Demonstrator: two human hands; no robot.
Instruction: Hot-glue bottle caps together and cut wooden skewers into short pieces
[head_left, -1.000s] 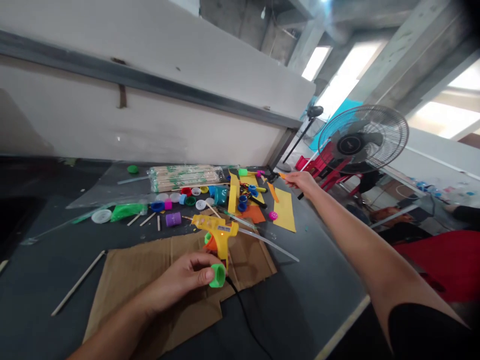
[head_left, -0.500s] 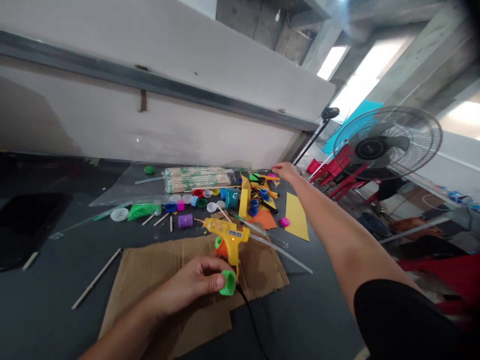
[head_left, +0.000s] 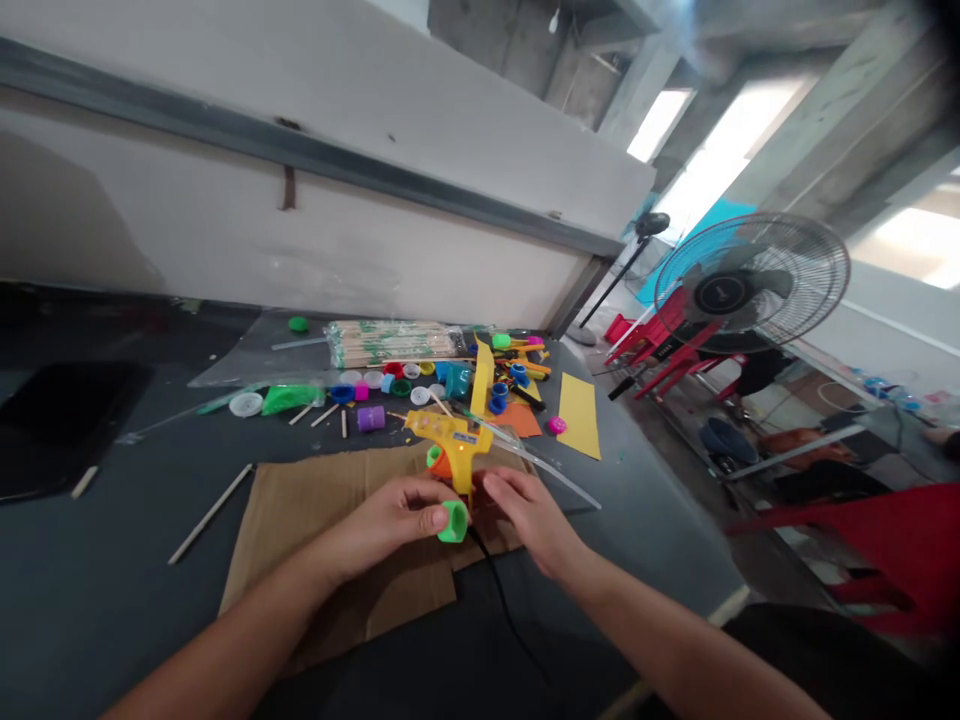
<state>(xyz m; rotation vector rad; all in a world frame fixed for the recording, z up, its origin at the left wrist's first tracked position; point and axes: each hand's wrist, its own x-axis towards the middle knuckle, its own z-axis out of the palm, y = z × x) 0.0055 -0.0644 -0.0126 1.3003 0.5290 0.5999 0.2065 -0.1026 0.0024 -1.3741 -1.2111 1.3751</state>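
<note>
My left hand (head_left: 401, 520) is closed on a small green plastic cap (head_left: 453, 522), pinched by thumb and fingers with its hollow side partly facing me. Just beyond it, a yellow hot glue gun (head_left: 457, 440) stands over the cardboard sheet (head_left: 300, 520), nozzle pointing left and a small light glowing on its body. A black cord runs from its handle toward me. My right hand (head_left: 536, 515) is beside the handle, fingers stretched forward; whether they touch the gun I cannot tell. Another green piece (head_left: 433, 457) shows behind the orange trigger.
Behind lie coloured bottle caps, a purple cylinder (head_left: 370, 418), bagged wooden sticks (head_left: 394, 343), yellow paper (head_left: 579, 415) and a pink ball (head_left: 556, 426). A clear glue stick (head_left: 562, 480) extends rightward behind the gun. A dark phone-like slab (head_left: 56, 430) lies left; a fan (head_left: 750, 285) stands right.
My right hand has come back from the pile at the far right of the table to beside the glue gun. My left hand keeps hold of the green cap.
</note>
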